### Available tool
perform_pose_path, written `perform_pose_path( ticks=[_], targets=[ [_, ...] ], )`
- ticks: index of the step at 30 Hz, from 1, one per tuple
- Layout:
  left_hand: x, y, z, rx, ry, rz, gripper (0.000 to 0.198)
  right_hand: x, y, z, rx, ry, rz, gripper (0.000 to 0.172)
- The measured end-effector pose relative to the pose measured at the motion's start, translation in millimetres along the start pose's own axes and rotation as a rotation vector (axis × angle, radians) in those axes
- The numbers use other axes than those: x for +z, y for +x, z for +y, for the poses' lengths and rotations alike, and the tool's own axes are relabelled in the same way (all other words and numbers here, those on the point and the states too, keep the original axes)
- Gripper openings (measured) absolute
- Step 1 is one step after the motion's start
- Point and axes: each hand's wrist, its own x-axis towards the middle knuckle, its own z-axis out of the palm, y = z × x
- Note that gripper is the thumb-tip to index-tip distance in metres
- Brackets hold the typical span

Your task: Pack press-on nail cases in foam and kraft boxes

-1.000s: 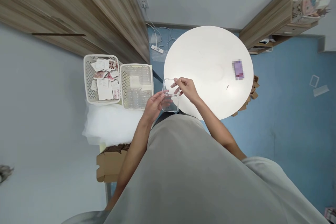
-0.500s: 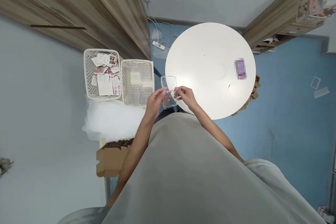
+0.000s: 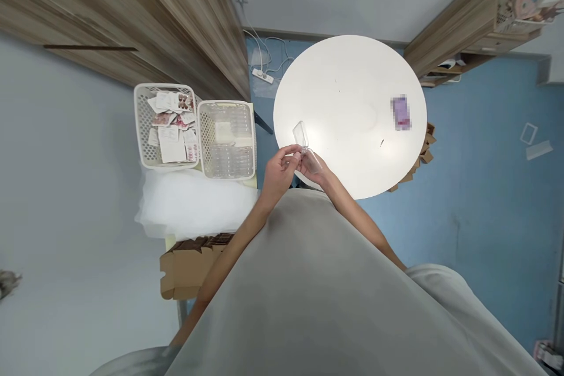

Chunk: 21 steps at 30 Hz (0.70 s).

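Observation:
Both my hands meet at the near edge of the round white table (image 3: 352, 82). My left hand (image 3: 278, 173) and my right hand (image 3: 314, 165) pinch a small clear plastic case (image 3: 301, 135) between their fingertips. The case stands half open, one leaf tilted up over the table's edge. Left of me, a white basket (image 3: 225, 140) holds several more clear cases, and a second white basket (image 3: 164, 124) holds printed packets.
A blurred purple item (image 3: 400, 113) lies on the table's right side. White wadding (image 3: 194, 205) and a cardboard box (image 3: 185, 267) sit under the baskets. A wooden cabinet (image 3: 145, 23) stands at the left, shelves (image 3: 484, 17) at the right, a power strip (image 3: 261, 75) on the blue floor.
The clear case was held flat and open between my hands; now both hands have come together to the right and the case is folded up, its leaf tilted upright.

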Motion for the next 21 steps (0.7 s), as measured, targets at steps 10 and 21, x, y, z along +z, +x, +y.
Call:
perform_pose_path(
  ticks=[10,21],
  targets=[
    [-11.2,16.8,-25.6,-0.119,-0.082,0.083,0.051,-1.5,-15.1,-8.0,-0.061,-0.047,0.311,0.062],
    [-32.2,37.4,-62.5,-0.505,-0.472,-0.001,0.018,15.3,-25.6,-21.3,-0.212,-0.439,0.281,0.057]
  ],
)
